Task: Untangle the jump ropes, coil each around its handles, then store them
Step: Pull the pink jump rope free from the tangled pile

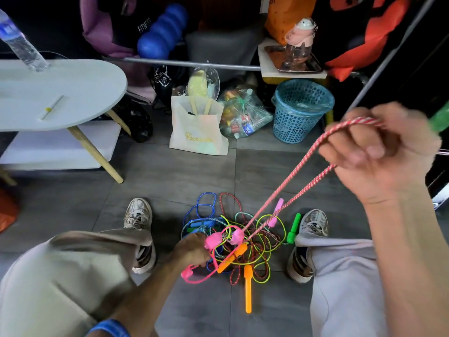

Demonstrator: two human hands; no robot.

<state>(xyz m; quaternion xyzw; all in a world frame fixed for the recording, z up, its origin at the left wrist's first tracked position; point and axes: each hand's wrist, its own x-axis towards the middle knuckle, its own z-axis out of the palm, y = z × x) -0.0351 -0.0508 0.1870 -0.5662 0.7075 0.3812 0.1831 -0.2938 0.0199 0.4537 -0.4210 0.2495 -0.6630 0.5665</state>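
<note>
Head view: the right hand [379, 152] is raised at the upper right, fingers curled around a doubled length of the red-and-white rope [289, 193], with a green handle [440, 119] projecting past the far side of the fist. From this grip the two strands of the rope run taut, downward and to the left, into the tangled pile of jump ropes [243, 239] lying on the grey tiled floor [170, 171] between the person's two shoes. The left hand [193, 250] is low, at the left edge of that pile, fingers curled around the pink rope [206, 276]; two pink handles [212, 240] lie just right of this grip, and a loop of the pink rope hangs below it. Further right of the left-hand grip, inside the pile, lie an orange handle [233, 257] set diagonally and a second orange handle [247, 290] pointing toward the viewer, with yellow-green rope [267, 239] looped over both. A blue rope [204, 205] loops out beyond the left-hand grip, away from the viewer. A second green handle [293, 228] rests beside the right shoe, almost directly below the right-hand grip. Beyond the pile, against the back wall, stand a white tote bag [198, 127] and a blue perforated basket [300, 110]; a pale oval table [73, 93] is at far left.
</note>
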